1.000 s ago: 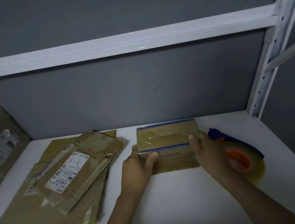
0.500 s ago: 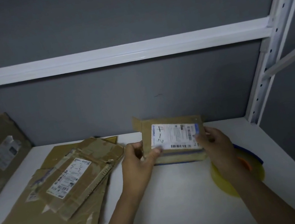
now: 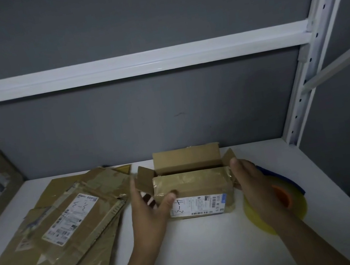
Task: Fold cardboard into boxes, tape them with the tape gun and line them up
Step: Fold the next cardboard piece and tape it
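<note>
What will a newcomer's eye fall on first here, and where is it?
First, the small cardboard box at the middle of the white table, top flaps open, white label on its front; the left hand holds its left end and the right hand lies against its right end. Next, the pile of flattened cardboard at the left, and the tape gun at the right, partly behind the right hand.
</note>
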Available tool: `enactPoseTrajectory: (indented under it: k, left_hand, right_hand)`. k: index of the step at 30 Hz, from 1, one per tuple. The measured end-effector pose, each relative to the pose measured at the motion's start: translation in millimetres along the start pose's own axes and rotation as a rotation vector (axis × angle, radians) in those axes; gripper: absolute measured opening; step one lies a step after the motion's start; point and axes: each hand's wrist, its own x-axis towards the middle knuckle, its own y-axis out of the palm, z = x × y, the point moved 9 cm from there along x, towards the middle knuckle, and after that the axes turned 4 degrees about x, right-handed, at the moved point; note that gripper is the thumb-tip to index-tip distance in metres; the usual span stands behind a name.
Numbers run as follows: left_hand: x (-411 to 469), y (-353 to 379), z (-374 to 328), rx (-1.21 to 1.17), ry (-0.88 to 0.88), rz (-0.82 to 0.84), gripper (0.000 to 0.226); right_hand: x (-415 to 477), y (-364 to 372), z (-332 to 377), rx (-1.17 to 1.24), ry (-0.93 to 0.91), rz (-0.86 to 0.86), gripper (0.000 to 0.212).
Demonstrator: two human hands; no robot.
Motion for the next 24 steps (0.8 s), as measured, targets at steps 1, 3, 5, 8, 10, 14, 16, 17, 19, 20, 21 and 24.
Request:
enactPoseTrajectory:
  k: [1, 3, 5, 8, 10, 14, 16, 17, 19, 20, 21, 24]
  left_hand:
    - [2, -4, -4, 0.080, 0.020, -0.036, 0.107]
    - [8, -7, -15, 0.353, 0.127, -0.048, 0.118]
    - [16, -1, -19, 0.523, 0.216, 0.035, 0.096]
    - [20, -2, -21, 0.417, 0.220, 0.084, 0.066]
    - [19, -3, -28, 0.342, 0.291, 0.068, 0.061]
    - [15, 6, -37, 0.247, 0.329, 0.201, 0.022]
    - [18, 7, -43, 0.257, 0.285, 0.235, 0.036]
    - [23, 7, -45, 0.287, 0.267, 0.249, 0.054]
    - [35, 12, -44, 0.321, 0.186, 0.335, 0.096]
    - [43, 14, -40, 0.350, 0.136, 0.378, 0.111]
    - [49, 15, -37, 0.399, 0.100, 0.409, 0.121]
    - [58, 18, -34, 0.484, 0.051, 0.458, 0.136]
  right_hand:
    - [1, 0, 0, -0.017, 0.002, -0.009, 0.027]
    - [3, 1, -1, -0.046, 0.010, -0.025, 0.021]
    - [5, 1, -3, -0.064, 0.015, -0.030, 0.021]
    - [5, 1, 4, -0.080, -0.007, -0.036, 0.028]
    - [4, 4, 5, -0.048, 0.022, -0.007, 0.028]
    - [5, 14, 6, -0.008, 0.067, 0.043, 0.038]
    - [11, 16, 5, -0.009, 0.071, 0.025, 0.039]
    - [13, 17, 4, -0.006, 0.074, 0.026, 0.040]
    - [15, 19, 5, -0.008, 0.065, 0.030, 0.040]
    - [15, 19, 6, -0.015, 0.058, 0.036, 0.039]
    - [15, 19, 7, -0.021, 0.050, 0.043, 0.038]
    - [12, 20, 11, -0.047, 0.030, 0.078, 0.043]
